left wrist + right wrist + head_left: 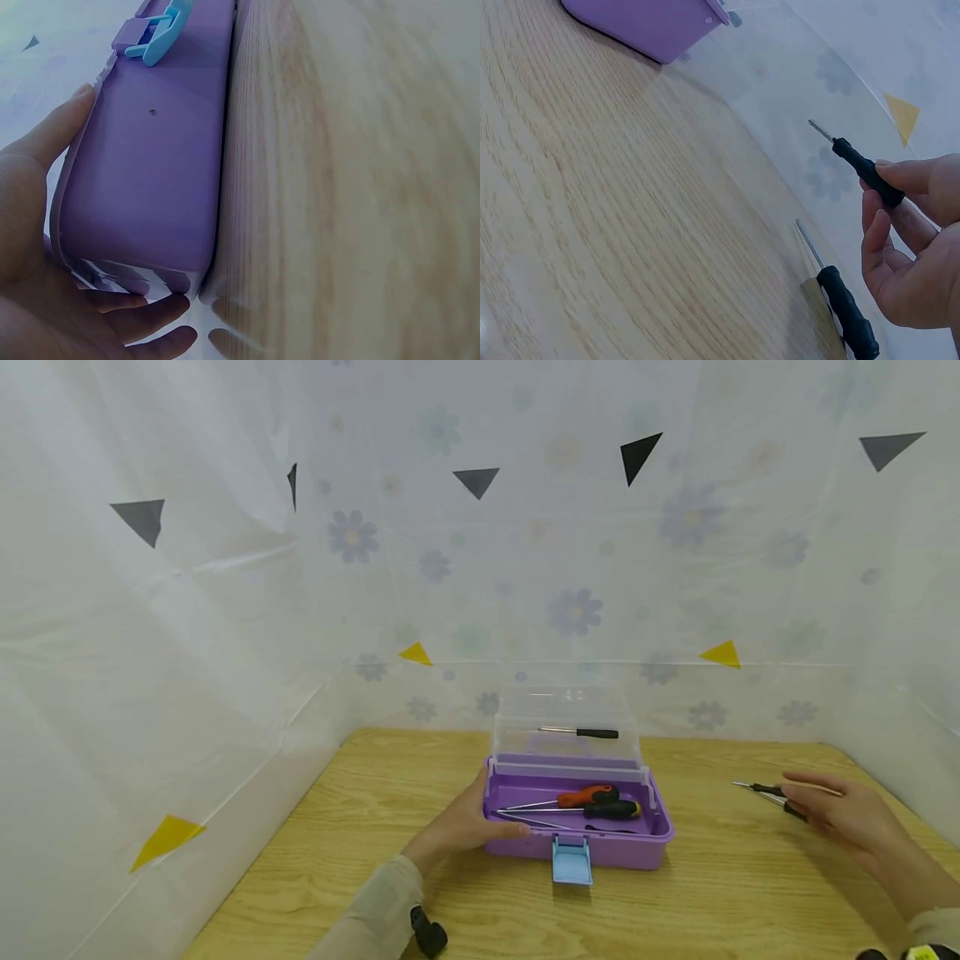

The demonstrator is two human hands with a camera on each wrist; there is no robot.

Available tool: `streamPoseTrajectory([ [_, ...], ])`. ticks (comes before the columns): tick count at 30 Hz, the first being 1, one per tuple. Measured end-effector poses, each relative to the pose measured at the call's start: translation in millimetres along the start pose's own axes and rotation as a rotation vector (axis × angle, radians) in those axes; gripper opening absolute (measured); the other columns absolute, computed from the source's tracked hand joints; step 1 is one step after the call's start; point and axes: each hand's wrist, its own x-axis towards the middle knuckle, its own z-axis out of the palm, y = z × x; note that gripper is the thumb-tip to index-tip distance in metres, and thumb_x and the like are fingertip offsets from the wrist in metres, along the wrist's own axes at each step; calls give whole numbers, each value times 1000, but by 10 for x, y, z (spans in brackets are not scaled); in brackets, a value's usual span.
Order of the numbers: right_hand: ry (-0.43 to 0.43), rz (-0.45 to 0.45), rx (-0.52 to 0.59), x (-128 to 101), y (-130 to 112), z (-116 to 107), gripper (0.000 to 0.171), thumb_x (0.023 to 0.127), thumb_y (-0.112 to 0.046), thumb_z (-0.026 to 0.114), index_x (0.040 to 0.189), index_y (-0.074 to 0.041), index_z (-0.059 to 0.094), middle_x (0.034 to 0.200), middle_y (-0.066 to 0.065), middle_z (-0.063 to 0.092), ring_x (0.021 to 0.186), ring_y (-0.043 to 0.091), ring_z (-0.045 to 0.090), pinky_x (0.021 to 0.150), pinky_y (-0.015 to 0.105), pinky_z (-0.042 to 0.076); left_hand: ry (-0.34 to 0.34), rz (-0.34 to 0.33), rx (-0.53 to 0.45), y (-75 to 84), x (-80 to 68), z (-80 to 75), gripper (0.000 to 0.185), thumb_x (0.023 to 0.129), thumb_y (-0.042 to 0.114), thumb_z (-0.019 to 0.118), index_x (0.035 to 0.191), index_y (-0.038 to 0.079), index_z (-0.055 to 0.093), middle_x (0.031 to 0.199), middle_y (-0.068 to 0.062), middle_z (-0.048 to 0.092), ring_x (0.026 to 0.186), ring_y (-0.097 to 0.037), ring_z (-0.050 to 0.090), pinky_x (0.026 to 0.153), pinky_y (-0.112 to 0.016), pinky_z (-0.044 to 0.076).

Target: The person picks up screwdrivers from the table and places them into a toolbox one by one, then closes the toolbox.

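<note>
- Left hand (459, 827) rests with straight fingers on the left end of the purple toolbox (600, 843); it curls around nothing.
- Toolbox stands on the wooden table (735, 885), clear lid (567, 727) up, blue latch (572, 861) hanging at the front.
- Right hand (843, 818) pinches 1 small black screwdriver (862, 171) at the table's right side.
- Second black screwdriver (840, 296) lies on the table just below that hand.
- Orange screwdriver (585, 796) lies inside the box.

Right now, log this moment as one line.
left hand: steadies purple toolbox | right hand: pinches black screwdriver | second screwdriver: on table
</note>
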Motion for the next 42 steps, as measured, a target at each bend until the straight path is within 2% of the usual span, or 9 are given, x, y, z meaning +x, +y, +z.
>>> streamPoseTrajectory([
  [5, -43, -47, 28, 13, -64, 112, 33, 105, -9, 61, 103, -37, 79, 100, -8, 74, 85, 8, 70, 65, 23, 56, -1, -4, -1, 5, -2, 7, 116, 82, 34, 88, 166, 25, 9, 153, -17, 45, 135, -40, 48, 113, -62, 33],
  [10, -50, -37, 14, 26, -140, 207, 29, 105, -12, 63, 105, -37, 79, 103, -12, 73, 89, 7, 70, 68, 25, 57, -3, 6, 17, -8, 3, -1, 116, 82, 35, 88, 166, 29, 8, 154, -17, 45, 135, -39, 48, 113, -62, 34],
  [19, -74, -65, -54, 58, -230, 327, 26, 105, -16, 65, 107, -39, 76, 106, -15, 69, 93, 5, 68, 67, 28, 56, -9, 4, 1, 17, -7, 0, 115, 82, 36, 88, 166, 28, 9, 153, -14, 46, 135, -40, 48, 113, -61, 34],
  [30, -86, -81, 16, 101, -307, 550, 25, 104, -14, 64, 109, -35, 77, 106, -12, 70, 93, 7, 68, 69, 26, 57, -4, -1, 8, 14, -10, 6, 115, 83, 35, 87, 166, 30, 8, 154, -17, 45, 134, -39, 49, 113, -60, 35],
  [34, -93, -124, -9, 124, -341, 657, 25, 105, -14, 64, 112, -35, 76, 106, -10, 68, 92, 9, 67, 70, 26, 57, -3, 3, 19, 18, -8, 0, 115, 83, 37, 87, 166, 29, 7, 154, -17, 44, 134, -39, 50, 113, -60, 35],
  [38, -101, -144, -45, 158, -367, 780, 23, 104, -17, 65, 113, -36, 75, 106, -10, 69, 91, 9, 66, 70, 26, 56, 0, 7, 22, 20, -7, -2, 115, 83, 35, 88, 166, 29, 8, 152, -11, 47, 135, -38, 50, 113, -59, 35],
  [42, -102, -160, -90, 184, -385, 909, 21, 104, -20, 66, 117, -35, 73, 108, -11, 69, 92, 9, 65, 70, 27, 56, 4, 15, 21, 27, -10, 3, 116, 82, 33, 88, 166, 29, 8, 151, -10, 48, 134, -39, 50, 113, -59, 36],
])
